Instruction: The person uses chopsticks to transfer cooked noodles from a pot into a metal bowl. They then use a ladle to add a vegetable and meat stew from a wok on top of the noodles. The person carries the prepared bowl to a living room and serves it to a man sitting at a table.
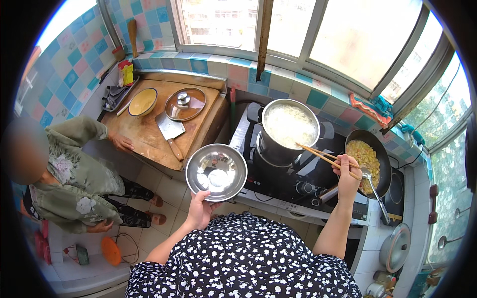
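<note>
Two chopsticks (314,150) extend left of the right grip (347,174) (over the pot (273,149)).

- No text legible anywhere in view.
- Gas stove (280,178): small red mark on the near edge, left part. Looks like a logo, characters too small to resolve.
- Same stove, near front panel, around the middle: small pale markings, too blurred to read.
- Steel bowl (216,169), left of the stove: reddish specks inside; can't tell print from reflection.
- Yellow-and-red packet (127,74), far left: any print too small to tell.
</note>
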`<action>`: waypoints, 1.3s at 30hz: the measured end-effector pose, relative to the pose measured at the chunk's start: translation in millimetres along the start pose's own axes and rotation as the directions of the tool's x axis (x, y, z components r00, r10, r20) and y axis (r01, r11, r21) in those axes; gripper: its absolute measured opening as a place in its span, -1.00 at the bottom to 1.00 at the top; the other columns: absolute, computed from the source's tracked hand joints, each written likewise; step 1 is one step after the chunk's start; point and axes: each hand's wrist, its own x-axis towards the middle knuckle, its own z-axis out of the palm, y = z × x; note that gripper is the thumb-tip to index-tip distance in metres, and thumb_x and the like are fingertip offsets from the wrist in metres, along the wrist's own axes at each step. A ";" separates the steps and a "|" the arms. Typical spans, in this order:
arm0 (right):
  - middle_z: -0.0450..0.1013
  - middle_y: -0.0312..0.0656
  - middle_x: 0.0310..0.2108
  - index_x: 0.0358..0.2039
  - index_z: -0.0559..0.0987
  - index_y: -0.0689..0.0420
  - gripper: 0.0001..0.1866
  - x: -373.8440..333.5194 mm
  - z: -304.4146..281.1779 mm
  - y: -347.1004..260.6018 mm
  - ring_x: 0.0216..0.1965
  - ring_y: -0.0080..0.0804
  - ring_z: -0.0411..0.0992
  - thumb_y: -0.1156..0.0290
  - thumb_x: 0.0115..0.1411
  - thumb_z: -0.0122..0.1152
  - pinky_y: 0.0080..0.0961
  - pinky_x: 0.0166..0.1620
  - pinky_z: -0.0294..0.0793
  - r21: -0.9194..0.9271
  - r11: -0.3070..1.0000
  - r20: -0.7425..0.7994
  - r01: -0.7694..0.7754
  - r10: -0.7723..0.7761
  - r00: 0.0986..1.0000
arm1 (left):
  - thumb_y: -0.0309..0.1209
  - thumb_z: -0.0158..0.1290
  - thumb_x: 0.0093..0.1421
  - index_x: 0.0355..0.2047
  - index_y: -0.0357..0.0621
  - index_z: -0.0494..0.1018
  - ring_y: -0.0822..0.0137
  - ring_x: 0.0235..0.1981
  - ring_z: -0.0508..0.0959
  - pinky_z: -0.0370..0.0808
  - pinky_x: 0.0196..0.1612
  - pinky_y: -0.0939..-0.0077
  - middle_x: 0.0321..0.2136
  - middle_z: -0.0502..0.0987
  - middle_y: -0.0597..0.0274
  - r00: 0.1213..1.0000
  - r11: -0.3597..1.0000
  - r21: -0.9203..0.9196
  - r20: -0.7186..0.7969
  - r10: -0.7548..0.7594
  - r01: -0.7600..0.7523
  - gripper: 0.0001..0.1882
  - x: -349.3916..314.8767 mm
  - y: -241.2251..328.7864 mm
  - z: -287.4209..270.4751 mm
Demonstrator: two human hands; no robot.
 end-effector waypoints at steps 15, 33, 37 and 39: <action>0.47 -0.25 -0.53 -0.37 0.55 0.29 -0.71 -8.7 -0.9 5.7 -0.50 -0.61 0.43 0.28 0.26 0.05 -0.72 -0.43 0.41 -0.077 0.997 0.013 0.018 -0.017 1.000 | -0.26 -0.17 0.15 0.08 -0.17 0.19 0.30 -0.04 0.41 0.39 -0.04 0.32 -0.03 0.41 0.15 1.000 1.000 -0.004 -0.001 -0.027 0.027 -0.51 -0.2 2.1 3.9; 0.47 -0.23 -0.56 -0.38 0.54 0.31 -0.72 -15.5 -1.4 4.6 -0.52 -0.61 0.42 0.32 0.26 0.05 -0.72 -0.44 0.39 -0.095 0.994 -0.005 0.048 -0.049 0.999 | -0.27 -0.17 0.14 0.08 -0.17 0.19 0.28 -0.04 0.42 0.38 -0.03 0.31 -0.03 0.41 0.15 1.000 1.000 -0.014 -0.029 -0.012 0.012 -0.50 0.1 1.0 6.4; 0.48 -0.23 -0.56 -0.39 0.54 0.31 -0.73 -14.5 1.1 4.6 -0.53 -0.61 0.42 0.32 0.26 0.05 -0.72 -0.44 0.39 -0.093 0.995 -0.001 0.043 -0.044 0.999 | -0.26 -0.16 0.13 0.09 -0.16 0.18 0.28 -0.04 0.41 0.39 -0.04 0.31 -0.03 0.41 0.15 1.000 1.000 -0.025 -0.011 -0.018 0.017 -0.50 2.8 0.3 3.1; 0.48 -0.22 -0.56 -0.39 0.54 0.31 -0.73 -13.8 1.1 5.6 -0.53 -0.61 0.42 0.33 0.26 0.05 -0.72 -0.44 0.39 -0.099 0.993 0.002 0.064 -0.064 0.998 | -0.26 -0.16 0.13 0.09 -0.15 0.18 0.28 -0.03 0.41 0.39 -0.04 0.31 -0.03 0.40 0.15 1.000 1.000 -0.019 -0.002 -0.013 0.013 -0.50 0.7 1.6 6.0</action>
